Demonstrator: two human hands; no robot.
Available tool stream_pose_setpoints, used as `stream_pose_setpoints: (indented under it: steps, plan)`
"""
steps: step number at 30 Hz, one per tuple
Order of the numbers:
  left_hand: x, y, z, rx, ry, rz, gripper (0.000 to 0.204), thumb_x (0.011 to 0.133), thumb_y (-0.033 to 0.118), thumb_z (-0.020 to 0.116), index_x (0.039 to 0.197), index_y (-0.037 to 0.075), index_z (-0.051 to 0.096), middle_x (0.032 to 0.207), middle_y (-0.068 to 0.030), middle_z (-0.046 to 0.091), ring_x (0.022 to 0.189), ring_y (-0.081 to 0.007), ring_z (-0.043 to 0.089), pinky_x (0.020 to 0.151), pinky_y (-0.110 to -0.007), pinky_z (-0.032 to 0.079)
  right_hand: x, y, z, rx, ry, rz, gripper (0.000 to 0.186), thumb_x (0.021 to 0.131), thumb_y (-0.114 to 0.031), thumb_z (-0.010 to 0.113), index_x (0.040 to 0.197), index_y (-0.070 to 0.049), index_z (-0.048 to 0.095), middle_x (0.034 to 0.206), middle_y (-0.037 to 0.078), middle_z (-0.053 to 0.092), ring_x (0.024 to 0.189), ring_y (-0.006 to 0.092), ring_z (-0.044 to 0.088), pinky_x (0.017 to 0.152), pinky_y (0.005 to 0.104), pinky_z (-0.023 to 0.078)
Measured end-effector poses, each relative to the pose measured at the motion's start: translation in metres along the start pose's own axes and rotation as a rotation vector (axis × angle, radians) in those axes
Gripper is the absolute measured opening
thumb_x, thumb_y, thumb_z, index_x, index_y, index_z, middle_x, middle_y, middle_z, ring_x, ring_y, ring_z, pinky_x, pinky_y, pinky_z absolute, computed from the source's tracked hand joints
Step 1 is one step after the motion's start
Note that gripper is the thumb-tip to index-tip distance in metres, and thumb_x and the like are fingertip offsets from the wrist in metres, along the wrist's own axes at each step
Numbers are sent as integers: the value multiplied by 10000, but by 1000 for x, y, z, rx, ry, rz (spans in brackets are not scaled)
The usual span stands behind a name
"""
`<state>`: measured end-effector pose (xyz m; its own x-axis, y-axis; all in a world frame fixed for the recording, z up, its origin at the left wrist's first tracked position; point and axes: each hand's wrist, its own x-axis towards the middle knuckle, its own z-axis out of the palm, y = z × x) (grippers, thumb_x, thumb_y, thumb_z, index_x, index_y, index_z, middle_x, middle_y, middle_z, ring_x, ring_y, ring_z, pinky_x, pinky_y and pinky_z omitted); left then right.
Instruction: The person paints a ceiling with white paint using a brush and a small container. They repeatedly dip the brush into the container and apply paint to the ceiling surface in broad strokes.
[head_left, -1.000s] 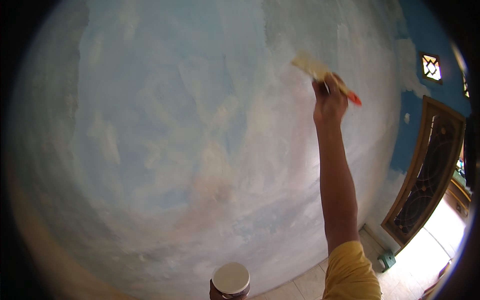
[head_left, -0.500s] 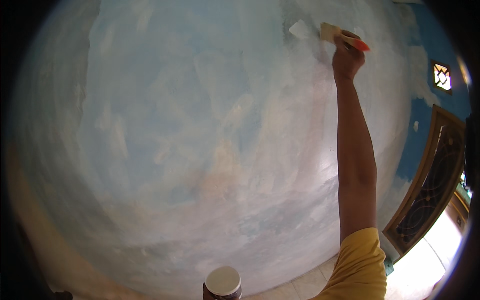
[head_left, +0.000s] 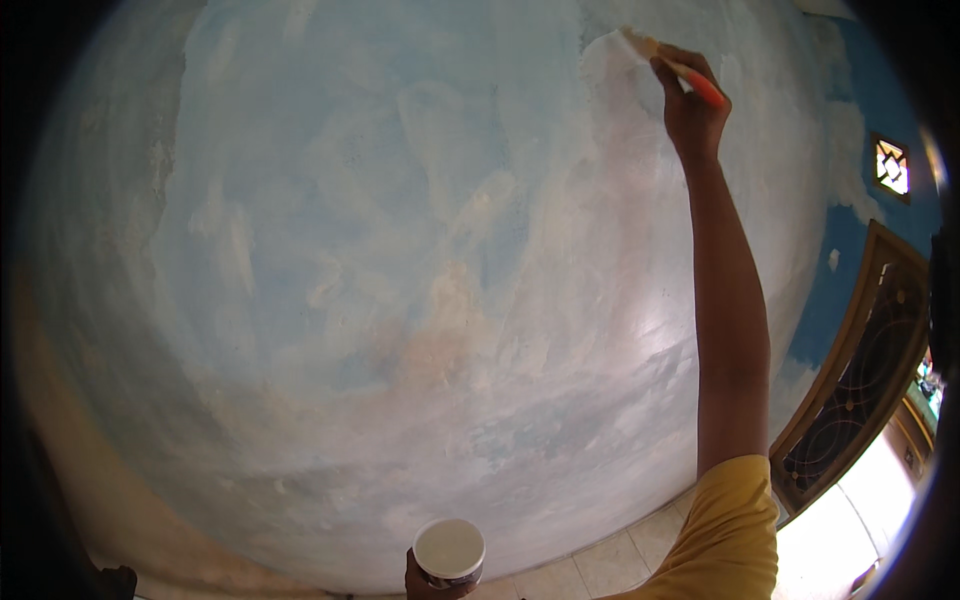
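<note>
High on the right of a large wall point(head_left: 350, 200), mottled in pale blue, white and grey, my right hand point(head_left: 697, 105) grips a flat paintbrush point(head_left: 640, 42) by its orange-tipped handle. The bristles meet the wall at the upper edge of a whitish patch point(head_left: 606, 55). My right arm is stretched up, its yellow sleeve at the lower right. Low in the middle, my left hand point(head_left: 425, 588) is wrapped round a white paint tub point(head_left: 450, 548). The tub is open at the top, with pale contents or a pale inside; only part of that hand shows.
To the right, a blue wall section point(head_left: 850, 290) bears a small patterned window point(head_left: 890, 166). Below it stands an open door with a dark ornamental panel point(head_left: 850, 390), and bright light falls beyond. Light floor tiles point(head_left: 610, 565) run along the wall's foot.
The brush has moved slightly up and left, from beside the white dab onto its upper edge, and the dab is now spread into a wider patch. The tub appears slightly higher.
</note>
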<state>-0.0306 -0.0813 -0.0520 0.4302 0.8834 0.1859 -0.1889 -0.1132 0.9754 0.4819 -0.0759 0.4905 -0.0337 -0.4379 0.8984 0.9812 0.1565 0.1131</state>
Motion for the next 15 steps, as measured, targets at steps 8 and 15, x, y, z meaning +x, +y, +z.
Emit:
stream_pose_setpoints:
  steps: [8, 15]
  plan:
    - [-14, 12, 4, 102, 11, 3, 1008, 590, 181, 980, 1402, 52, 397, 1295, -145, 602, 1179, -275, 604, 953, -442, 536, -81, -36, 2, 112, -344, -139, 123, 903, -26, 728, 1024, -30, 707, 1013, 83, 732, 941, 150, 682, 853, 266, 537]
    - [0, 4, -5, 33, 13, -23, 1008, 587, 151, 975, 1406, 52, 397, 1299, -143, 601, 1186, -269, 602, 975, -437, 528, -79, -49, -5, 400, -57, 118, 176, 881, -5, 740, 1048, 2, 682, 1027, 61, 709, 947, 151, 672, 842, 292, 559]
